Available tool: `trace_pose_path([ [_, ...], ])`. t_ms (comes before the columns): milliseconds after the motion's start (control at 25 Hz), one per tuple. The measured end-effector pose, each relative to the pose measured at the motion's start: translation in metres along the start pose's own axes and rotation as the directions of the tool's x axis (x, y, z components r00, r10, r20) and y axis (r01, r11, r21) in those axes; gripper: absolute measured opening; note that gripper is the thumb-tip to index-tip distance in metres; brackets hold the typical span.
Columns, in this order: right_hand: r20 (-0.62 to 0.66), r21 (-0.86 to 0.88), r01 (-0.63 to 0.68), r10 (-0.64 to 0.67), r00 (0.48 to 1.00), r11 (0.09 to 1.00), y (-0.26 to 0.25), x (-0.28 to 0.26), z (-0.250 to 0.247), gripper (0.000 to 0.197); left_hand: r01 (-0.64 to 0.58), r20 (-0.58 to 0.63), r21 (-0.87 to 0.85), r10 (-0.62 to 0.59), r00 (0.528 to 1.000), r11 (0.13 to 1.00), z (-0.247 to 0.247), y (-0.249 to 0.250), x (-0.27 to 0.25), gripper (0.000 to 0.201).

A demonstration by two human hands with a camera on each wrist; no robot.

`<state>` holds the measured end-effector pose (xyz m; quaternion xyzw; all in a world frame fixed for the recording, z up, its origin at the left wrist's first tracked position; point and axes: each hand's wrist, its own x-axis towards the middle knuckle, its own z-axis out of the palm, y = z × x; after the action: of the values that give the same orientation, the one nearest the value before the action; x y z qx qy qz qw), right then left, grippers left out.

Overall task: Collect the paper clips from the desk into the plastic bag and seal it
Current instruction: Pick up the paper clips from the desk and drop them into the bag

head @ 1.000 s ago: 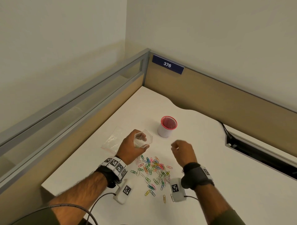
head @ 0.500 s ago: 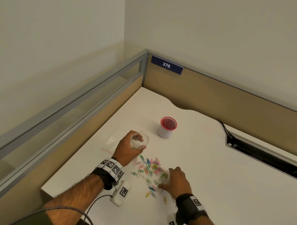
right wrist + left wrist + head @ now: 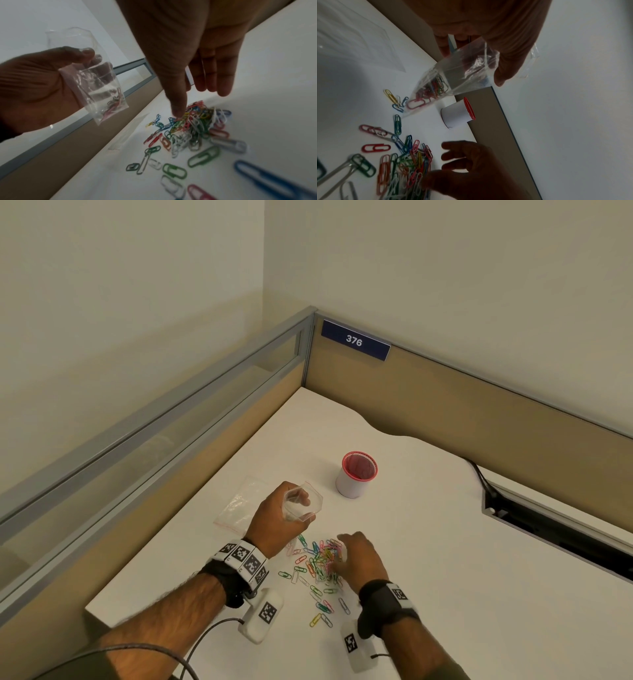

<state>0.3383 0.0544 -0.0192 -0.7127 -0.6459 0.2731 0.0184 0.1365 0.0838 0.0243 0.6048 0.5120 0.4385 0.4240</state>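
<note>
My left hand grips a small clear plastic bag by its open mouth, held above the white desk. Several coloured clips lie in the bag's bottom. A heap of coloured paper clips lies on the desk between my hands. My right hand reaches down onto the heap's right side with straight fingers; its thumb tip touches the clips. Nothing is pinched that I can see.
A second empty clear bag lies flat on the desk left of my left hand. A white cup with a red rim stands behind the clips. Partition walls close off the desk's left and back, and a cable slot opens at the right.
My right hand dropped from mid-air to the near side of the clips, then slid forward onto the heap. My left hand kept the bag nearly still.
</note>
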Motion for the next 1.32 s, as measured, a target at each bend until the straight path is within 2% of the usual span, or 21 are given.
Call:
trace_pose_path([
  [80,0.115,-0.122,0.066,-0.052,0.992,0.99,-0.004,0.003,-0.003,0.075,0.005,0.005,-0.002,-0.005,1.0,1.0,0.001,0.0,0.001,0.033],
  [120,0.139,-0.175,0.106,-0.082,0.987,0.979,-0.007,0.004,-0.002,0.072,0.009,0.011,-0.002,-0.009,1.0,1.0,0.002,0.001,0.0,0.033],
  [240,0.084,-0.29,0.18,-0.163,0.983,0.94,-0.012,0.005,0.006,0.036,0.016,0.011,-0.001,-0.016,1.0,1.0,0.003,0.002,0.001,0.033],
  [360,0.034,-0.32,0.156,-0.153,0.988,0.935,-0.013,0.004,0.007,0.022,0.02,0.015,-0.003,-0.02,1.0,1.0,0.003,0.002,0.001,0.033],
  [480,-0.022,-0.248,0.096,-0.105,0.994,0.964,-0.007,0.006,-0.001,0.016,0.02,0.018,-0.007,-0.02,1.0,1.0,0.003,0.001,0.002,0.033],
  [640,-0.146,-0.001,0.034,-0.034,0.989,0.999,0.003,0.004,-0.033,0.014,0.022,0.025,0.006,-0.022,0.999,1.0,0.004,0.0,0.004,0.033],
  [800,-0.285,0.294,0.124,-0.036,0.958,0.948,-0.012,-0.013,-0.081,0.006,0.019,0.038,0.004,-0.019,0.999,1.0,0.009,0.0,0.003,0.033],
  [880,-0.346,0.364,0.208,-0.075,0.935,0.908,-0.03,-0.022,-0.106,0.006,0.012,0.044,0.003,-0.012,0.999,1.0,0.013,0.001,0.004,0.033],
  [1000,-0.397,0.379,0.323,-0.163,0.903,0.867,-0.061,-0.032,-0.132,0.01,0.003,0.06,0.014,-0.003,0.998,1.0,0.017,0.001,0.004,0.034],
  [1320,-0.305,0.192,0.424,-0.357,0.883,0.885,-0.099,-0.033,-0.124,0.009,-0.011,0.081,0.011,0.01,0.997,1.0,0.018,0.007,0.008,0.038],
])
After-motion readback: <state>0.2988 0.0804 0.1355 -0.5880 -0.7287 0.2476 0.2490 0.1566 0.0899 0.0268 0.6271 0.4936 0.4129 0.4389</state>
